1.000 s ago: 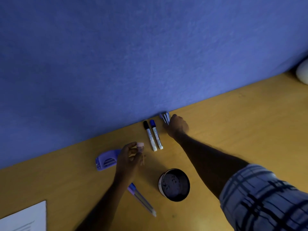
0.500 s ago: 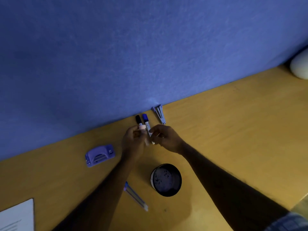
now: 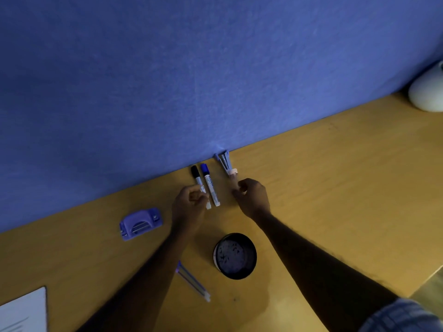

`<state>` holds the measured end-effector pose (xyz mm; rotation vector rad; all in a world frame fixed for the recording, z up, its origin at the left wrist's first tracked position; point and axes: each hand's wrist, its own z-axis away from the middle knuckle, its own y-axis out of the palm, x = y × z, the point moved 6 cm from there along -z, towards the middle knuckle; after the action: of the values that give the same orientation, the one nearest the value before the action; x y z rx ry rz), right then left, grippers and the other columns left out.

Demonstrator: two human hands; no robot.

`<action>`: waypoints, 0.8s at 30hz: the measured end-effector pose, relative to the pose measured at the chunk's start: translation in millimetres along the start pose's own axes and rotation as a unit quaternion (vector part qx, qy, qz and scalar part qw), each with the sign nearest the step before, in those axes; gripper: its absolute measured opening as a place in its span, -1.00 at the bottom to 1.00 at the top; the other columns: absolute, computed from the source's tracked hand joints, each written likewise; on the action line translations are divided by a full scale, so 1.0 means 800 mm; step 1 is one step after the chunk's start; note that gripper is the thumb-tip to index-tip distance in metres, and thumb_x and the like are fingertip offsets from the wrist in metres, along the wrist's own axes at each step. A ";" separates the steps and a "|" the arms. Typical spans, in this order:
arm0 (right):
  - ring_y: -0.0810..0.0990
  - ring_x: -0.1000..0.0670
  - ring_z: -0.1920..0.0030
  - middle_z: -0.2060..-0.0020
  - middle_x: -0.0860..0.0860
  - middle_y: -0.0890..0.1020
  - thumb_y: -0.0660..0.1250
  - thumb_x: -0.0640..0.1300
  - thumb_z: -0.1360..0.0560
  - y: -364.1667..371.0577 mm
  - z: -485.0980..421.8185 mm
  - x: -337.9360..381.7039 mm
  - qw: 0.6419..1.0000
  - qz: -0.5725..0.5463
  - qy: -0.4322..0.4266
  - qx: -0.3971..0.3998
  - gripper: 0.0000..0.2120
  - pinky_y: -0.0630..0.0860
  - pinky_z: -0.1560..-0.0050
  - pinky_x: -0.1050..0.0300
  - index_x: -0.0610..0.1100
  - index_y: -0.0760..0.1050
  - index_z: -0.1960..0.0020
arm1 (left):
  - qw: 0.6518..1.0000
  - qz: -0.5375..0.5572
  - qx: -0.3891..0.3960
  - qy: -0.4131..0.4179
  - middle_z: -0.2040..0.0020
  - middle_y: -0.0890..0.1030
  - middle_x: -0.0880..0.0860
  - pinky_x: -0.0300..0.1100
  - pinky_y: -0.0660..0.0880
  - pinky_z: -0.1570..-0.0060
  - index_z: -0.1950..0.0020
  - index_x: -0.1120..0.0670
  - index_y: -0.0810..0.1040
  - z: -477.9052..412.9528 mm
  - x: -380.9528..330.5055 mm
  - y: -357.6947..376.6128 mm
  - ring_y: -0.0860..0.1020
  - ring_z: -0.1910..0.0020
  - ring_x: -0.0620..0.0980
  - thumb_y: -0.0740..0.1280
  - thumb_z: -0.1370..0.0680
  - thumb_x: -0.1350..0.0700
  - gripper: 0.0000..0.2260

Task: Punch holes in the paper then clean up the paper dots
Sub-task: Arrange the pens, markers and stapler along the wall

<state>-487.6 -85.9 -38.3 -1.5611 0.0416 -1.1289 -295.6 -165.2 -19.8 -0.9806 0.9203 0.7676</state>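
The purple hole punch (image 3: 140,224) lies on the yellow desk (image 3: 335,188), left of my hands. A black round tin (image 3: 235,256) with paper dots inside stands between my forearms. A corner of white paper (image 3: 24,310) shows at the lower left. My left hand (image 3: 189,207) has its fingers curled, fingertips against the barrel of the black-capped marker (image 3: 197,178). My right hand (image 3: 251,197) pinches a small pale cylinder (image 3: 232,173) at its fingertips, just below the grey stapler (image 3: 224,159).
A blue-capped marker (image 3: 210,185) lies beside the black one, both near the blue partition wall (image 3: 215,68). Two pens (image 3: 191,281) lie under my left forearm. A white rounded object (image 3: 428,92) stands at the far right by the wall.
The small pale cylinder went from my left hand to my right. My right hand came back from the stapler, met the left at the markers, then moved right again with the cylinder.
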 end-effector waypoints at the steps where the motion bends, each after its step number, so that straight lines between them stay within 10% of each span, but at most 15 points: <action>1: 0.55 -0.05 0.21 0.20 -0.04 0.60 0.38 0.00 -0.47 -0.001 -0.002 -0.009 1.000 0.005 0.028 -0.007 -0.79 0.39 0.29 0.14 -0.15 0.58 0.09 | 1.000 -0.004 -0.003 0.000 0.09 0.59 -0.11 -0.48 0.41 0.31 -0.13 0.08 0.58 0.003 0.005 -0.005 0.54 0.14 -0.27 0.41 -0.50 0.15 -0.79; 6: 0.55 -0.03 0.22 0.15 -0.04 0.62 0.33 0.13 -0.48 -0.003 -0.013 -0.033 0.993 0.054 0.103 -0.031 -0.70 0.46 0.29 0.12 -0.11 0.59 0.05 | 1.000 0.003 -0.005 0.002 0.04 0.64 0.02 -0.24 0.50 0.11 -0.09 0.07 0.58 0.012 0.025 -0.020 0.59 0.04 -0.06 0.39 -0.50 0.21 -0.82; 24: 0.52 0.02 0.18 0.07 -0.01 0.56 0.41 0.24 -0.40 0.002 -0.030 -0.008 0.993 0.079 0.072 -0.041 -0.56 0.47 0.28 0.14 -0.06 0.54 -0.10 | 1.000 -0.007 0.005 0.012 0.11 0.60 -0.13 -0.45 0.42 0.26 -0.08 0.01 0.55 0.024 0.035 -0.034 0.56 0.12 -0.23 0.38 -0.50 0.20 -0.82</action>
<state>-506.1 -100.3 -46.4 -1.5172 0.3060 -1.1241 -255.4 -154.0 -30.8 -0.9894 0.9365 0.7405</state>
